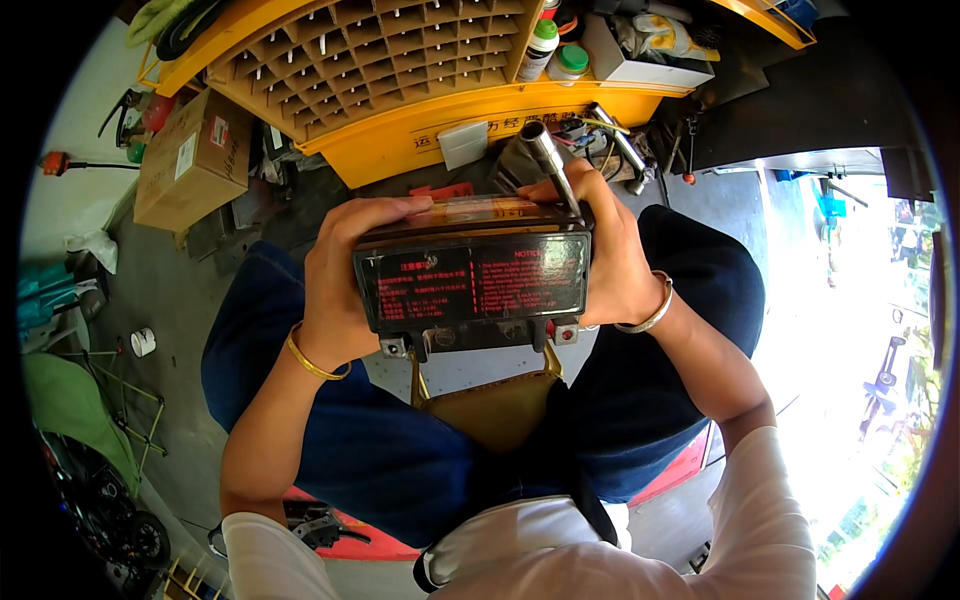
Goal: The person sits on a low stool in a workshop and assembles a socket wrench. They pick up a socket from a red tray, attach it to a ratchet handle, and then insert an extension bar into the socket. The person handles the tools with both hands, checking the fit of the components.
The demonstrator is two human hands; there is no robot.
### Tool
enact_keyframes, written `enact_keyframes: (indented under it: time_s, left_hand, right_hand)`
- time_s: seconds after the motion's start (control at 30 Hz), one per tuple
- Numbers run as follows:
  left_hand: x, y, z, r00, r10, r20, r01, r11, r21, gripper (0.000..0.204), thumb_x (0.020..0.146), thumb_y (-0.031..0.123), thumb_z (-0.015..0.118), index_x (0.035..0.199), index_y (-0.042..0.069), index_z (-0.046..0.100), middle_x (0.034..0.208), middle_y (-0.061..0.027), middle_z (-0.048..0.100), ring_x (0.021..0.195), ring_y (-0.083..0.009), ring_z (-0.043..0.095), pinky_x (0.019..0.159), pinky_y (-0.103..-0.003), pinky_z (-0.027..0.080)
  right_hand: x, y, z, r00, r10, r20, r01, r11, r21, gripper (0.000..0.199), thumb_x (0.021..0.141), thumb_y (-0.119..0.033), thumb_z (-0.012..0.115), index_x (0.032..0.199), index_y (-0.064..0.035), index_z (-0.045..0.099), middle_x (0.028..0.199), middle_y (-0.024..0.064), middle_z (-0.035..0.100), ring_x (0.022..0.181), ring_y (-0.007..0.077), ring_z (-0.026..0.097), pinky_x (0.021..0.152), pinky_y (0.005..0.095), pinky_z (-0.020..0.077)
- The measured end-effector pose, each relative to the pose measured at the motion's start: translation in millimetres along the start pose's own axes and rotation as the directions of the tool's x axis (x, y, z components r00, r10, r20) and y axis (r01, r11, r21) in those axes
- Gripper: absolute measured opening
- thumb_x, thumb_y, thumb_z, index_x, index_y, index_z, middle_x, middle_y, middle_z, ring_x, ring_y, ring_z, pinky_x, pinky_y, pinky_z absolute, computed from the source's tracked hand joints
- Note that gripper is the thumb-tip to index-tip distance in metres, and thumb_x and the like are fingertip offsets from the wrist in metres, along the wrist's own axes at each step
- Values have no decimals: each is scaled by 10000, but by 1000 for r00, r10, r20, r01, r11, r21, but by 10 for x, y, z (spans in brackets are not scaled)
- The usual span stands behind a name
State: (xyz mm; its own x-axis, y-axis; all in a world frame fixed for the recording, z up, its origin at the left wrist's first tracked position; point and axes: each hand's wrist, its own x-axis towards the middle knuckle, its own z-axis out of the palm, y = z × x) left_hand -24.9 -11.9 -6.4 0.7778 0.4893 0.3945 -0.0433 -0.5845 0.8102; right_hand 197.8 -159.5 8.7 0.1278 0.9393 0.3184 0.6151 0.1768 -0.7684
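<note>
A black box-shaped battery (475, 280) with red print hangs in front of me, above my knees, its printed face toward me. Two metal terminals (394, 347) show at its lower corners. My left hand (345, 265) grips its left end, thumb along the top edge. The right end is held by my right hand (615, 255). A chrome tube-shaped tool (550, 160), open at its upper end, slants between the right fingers and the battery's top edge. How firmly those fingers hold the tool is hidden.
Ahead stands a yellow cabinet (375, 145) with a cardboard-divided compartment tray (380, 60). Spray cans (540, 48) and a white box (645, 60) sit on it. A cardboard carton (192, 160) is at far left. A brown stool-like seat (490, 410) is between my legs.
</note>
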Motion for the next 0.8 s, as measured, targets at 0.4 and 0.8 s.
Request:
enact_keyframes:
  time_s: [0.4, 0.8]
  left_hand:
    - [2, -38, 14, 999, 37, 5, -37, 999, -32, 626, 674, 217, 823, 1182, 75, 487, 1161, -110, 638, 1018, -250, 604, 903, -348, 443]
    - [-2, -27, 43, 998, -43, 41, 51, 973, -227, 688, 652, 198, 839, 1208, 59, 458, 1215, -134, 594, 1097, -270, 578, 943, -367, 448]
  right_hand:
    - [1, -6, 4, 1000, -17, -6, 17, 1000, 15, 726, 541, -264, 881, 1052, -5, 434, 995, 176, 581, 910, 283, 608, 830, 352, 489]
    - [-29, -36, 5, 1000, 12, -23, -12, 1000, 2, 695, 532, -238, 852, 1042, 0, 444, 1004, 176, 596, 838, 268, 577, 796, 321, 464]
